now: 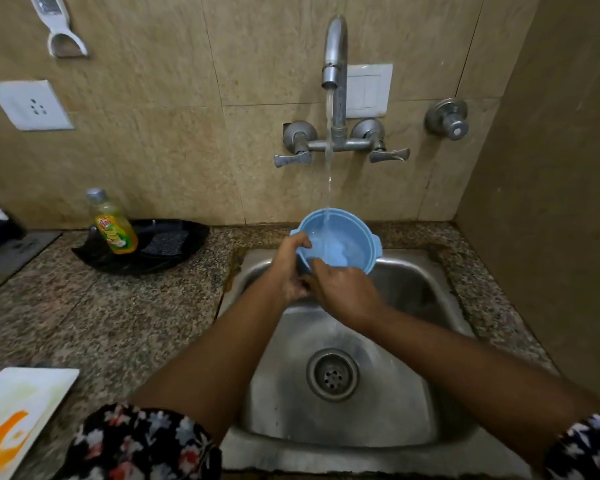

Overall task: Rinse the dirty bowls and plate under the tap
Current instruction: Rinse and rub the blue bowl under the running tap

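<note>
A light blue plastic bowl (347,237) is held tilted above the back of the steel sink (413,341), right under the tap (335,53). Water runs from the spout into the bowl. My left hand (291,268) grips the bowl's near left rim, thumb over the edge. My right hand (343,289) reaches in from the right, its fingers curled over the near rim into the bowl. A white square plate (18,414) with orange and yellow stains lies on the counter at the lower left.
A black oval dish (174,247) on the granite counter (101,323) holds a yellow dish-soap bottle (113,226) and a dark scrub pad (167,242). Two tap handles (388,154) and a separate valve (447,119) stick out of the tiled wall.
</note>
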